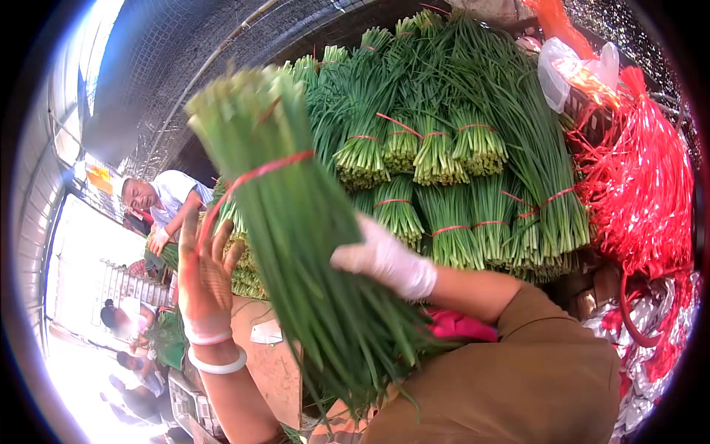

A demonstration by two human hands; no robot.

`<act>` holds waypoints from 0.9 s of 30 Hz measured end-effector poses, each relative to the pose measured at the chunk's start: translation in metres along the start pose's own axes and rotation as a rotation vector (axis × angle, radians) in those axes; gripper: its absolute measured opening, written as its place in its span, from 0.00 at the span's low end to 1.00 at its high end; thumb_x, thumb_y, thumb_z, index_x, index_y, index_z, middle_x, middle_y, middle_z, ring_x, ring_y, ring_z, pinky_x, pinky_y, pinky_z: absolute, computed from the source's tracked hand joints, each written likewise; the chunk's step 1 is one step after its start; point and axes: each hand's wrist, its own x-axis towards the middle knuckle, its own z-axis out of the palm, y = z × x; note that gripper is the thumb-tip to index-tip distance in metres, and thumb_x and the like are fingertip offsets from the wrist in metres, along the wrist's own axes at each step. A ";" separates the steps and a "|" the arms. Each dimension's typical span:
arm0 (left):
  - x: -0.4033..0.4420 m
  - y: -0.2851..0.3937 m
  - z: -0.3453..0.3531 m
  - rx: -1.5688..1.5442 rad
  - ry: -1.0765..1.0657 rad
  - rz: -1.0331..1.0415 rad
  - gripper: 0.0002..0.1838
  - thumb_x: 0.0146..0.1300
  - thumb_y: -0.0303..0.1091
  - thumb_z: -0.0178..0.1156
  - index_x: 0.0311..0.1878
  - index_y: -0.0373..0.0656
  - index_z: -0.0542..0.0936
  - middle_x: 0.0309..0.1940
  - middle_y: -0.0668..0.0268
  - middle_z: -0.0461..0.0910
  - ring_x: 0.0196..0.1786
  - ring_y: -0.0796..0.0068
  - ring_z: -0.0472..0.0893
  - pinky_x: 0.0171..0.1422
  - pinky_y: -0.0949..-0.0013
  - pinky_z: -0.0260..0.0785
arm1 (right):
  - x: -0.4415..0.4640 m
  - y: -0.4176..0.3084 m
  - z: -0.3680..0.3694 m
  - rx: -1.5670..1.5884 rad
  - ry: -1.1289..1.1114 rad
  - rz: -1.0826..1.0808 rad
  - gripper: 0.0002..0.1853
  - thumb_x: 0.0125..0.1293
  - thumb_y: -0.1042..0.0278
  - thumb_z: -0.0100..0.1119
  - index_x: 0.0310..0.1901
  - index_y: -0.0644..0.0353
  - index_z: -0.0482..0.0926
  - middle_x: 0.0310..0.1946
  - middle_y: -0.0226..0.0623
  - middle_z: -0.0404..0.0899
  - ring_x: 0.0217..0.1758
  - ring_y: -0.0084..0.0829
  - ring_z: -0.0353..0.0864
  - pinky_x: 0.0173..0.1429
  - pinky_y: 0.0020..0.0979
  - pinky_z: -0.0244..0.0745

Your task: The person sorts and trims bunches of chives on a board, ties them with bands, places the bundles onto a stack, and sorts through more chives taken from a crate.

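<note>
A large bunch of garlic chives (296,214) is held up in front of me, pale cut ends at the upper left and green leaves hanging to the lower right. A red tie (274,166) circles it below the cut ends. My right hand (388,259), in a thin white glove, grips the bunch from the right; its fingertips are partly hidden by leaves. On the other side my left hand (205,274), in an orange-tinted glove, is raised with fingers apart. The tie's loose end hangs by its fingers; whether they touch it I cannot tell.
Tied chive bunches (436,148) are stacked ahead. Red plastic strips (636,177) hang at the right beside a clear plastic bag (566,70). A brown board (270,362) lies below my left hand. A co-worker (166,203) stands at the left, with other people farther back.
</note>
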 end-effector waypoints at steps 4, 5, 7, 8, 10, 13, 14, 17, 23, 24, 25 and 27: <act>-0.023 -0.008 -0.025 0.013 0.052 -0.013 0.40 0.68 0.53 0.52 0.74 0.42 0.50 0.71 0.50 0.55 0.69 0.55 0.61 0.70 0.55 0.56 | -0.003 -0.046 -0.028 -0.213 0.163 -0.143 0.32 0.60 0.68 0.61 0.65 0.64 0.62 0.57 0.36 0.73 0.56 0.27 0.74 0.62 0.32 0.70; -0.029 -0.008 -0.029 0.053 0.069 -0.009 0.38 0.69 0.53 0.49 0.74 0.43 0.51 0.71 0.51 0.55 0.69 0.55 0.62 0.70 0.55 0.57 | -0.006 -0.056 -0.030 -0.162 0.186 -0.153 0.30 0.60 0.67 0.61 0.63 0.65 0.64 0.54 0.37 0.75 0.52 0.27 0.76 0.58 0.32 0.74; -0.037 -0.006 -0.028 0.119 0.081 0.026 0.38 0.69 0.51 0.49 0.74 0.41 0.51 0.71 0.51 0.57 0.68 0.55 0.64 0.69 0.57 0.58 | -0.003 -0.075 -0.034 -0.243 0.180 -0.196 0.29 0.60 0.68 0.63 0.61 0.66 0.65 0.50 0.37 0.77 0.46 0.26 0.79 0.52 0.31 0.77; -0.040 0.000 -0.019 0.146 0.079 0.059 0.38 0.68 0.49 0.51 0.74 0.39 0.50 0.70 0.50 0.57 0.67 0.55 0.65 0.68 0.59 0.59 | -0.002 -0.083 -0.032 -0.312 0.229 -0.229 0.29 0.59 0.68 0.64 0.61 0.66 0.65 0.48 0.37 0.77 0.45 0.26 0.79 0.51 0.30 0.78; -0.042 0.012 -0.002 0.222 0.052 0.130 0.39 0.68 0.46 0.52 0.74 0.37 0.50 0.69 0.49 0.59 0.66 0.56 0.66 0.67 0.59 0.59 | 0.005 -0.102 -0.029 -0.554 0.287 -0.333 0.30 0.58 0.70 0.66 0.60 0.67 0.65 0.46 0.37 0.79 0.42 0.26 0.81 0.50 0.29 0.80; -0.046 0.024 0.012 0.295 0.030 0.214 0.38 0.68 0.47 0.52 0.73 0.37 0.50 0.69 0.49 0.59 0.67 0.56 0.66 0.68 0.58 0.57 | 0.018 -0.133 -0.019 -0.888 0.234 -0.635 0.28 0.57 0.68 0.66 0.58 0.64 0.68 0.48 0.36 0.79 0.45 0.30 0.80 0.54 0.30 0.77; -0.047 0.026 0.014 0.305 0.028 0.229 0.37 0.68 0.47 0.52 0.73 0.37 0.52 0.69 0.49 0.60 0.67 0.55 0.65 0.69 0.57 0.56 | 0.026 -0.147 -0.016 -0.968 0.224 -0.734 0.28 0.56 0.69 0.66 0.58 0.62 0.68 0.49 0.36 0.78 0.47 0.30 0.80 0.55 0.31 0.76; -0.048 0.023 0.010 0.310 0.048 0.259 0.37 0.68 0.47 0.52 0.73 0.38 0.54 0.68 0.50 0.60 0.67 0.55 0.66 0.69 0.56 0.56 | 0.032 -0.192 -0.006 -1.271 0.165 -0.885 0.30 0.54 0.72 0.65 0.60 0.57 0.68 0.52 0.35 0.77 0.52 0.32 0.78 0.59 0.34 0.73; -0.043 -0.017 -0.022 0.271 0.230 0.225 0.32 0.69 0.37 0.55 0.72 0.37 0.56 0.66 0.54 0.65 0.64 0.66 0.68 0.66 0.66 0.59 | -0.013 -0.263 -0.037 -2.232 -0.435 -0.746 0.37 0.49 0.79 0.64 0.63 0.47 0.68 0.59 0.35 0.74 0.61 0.37 0.74 0.67 0.39 0.67; -0.042 -0.034 -0.037 0.257 0.277 0.196 0.33 0.68 0.36 0.56 0.71 0.37 0.56 0.66 0.53 0.65 0.65 0.66 0.67 0.67 0.65 0.59 | -0.028 -0.259 -0.057 -2.520 -0.519 -0.548 0.37 0.51 0.79 0.61 0.65 0.46 0.66 0.62 0.34 0.71 0.66 0.36 0.69 0.70 0.42 0.62; -0.042 -0.051 -0.051 0.246 0.320 0.172 0.33 0.68 0.36 0.57 0.71 0.36 0.56 0.66 0.53 0.64 0.66 0.66 0.66 0.68 0.65 0.58 | -0.051 -0.254 -0.093 -2.796 -0.604 -0.323 0.37 0.53 0.78 0.59 0.66 0.45 0.64 0.65 0.34 0.68 0.71 0.36 0.63 0.73 0.44 0.57; -0.051 -0.075 -0.063 0.222 0.379 0.105 0.34 0.66 0.35 0.60 0.71 0.36 0.57 0.66 0.51 0.64 0.68 0.64 0.65 0.70 0.64 0.57 | -0.099 -0.223 -0.158 -2.936 -0.719 0.182 0.36 0.58 0.76 0.52 0.70 0.42 0.59 0.67 0.33 0.64 0.75 0.36 0.57 0.75 0.48 0.52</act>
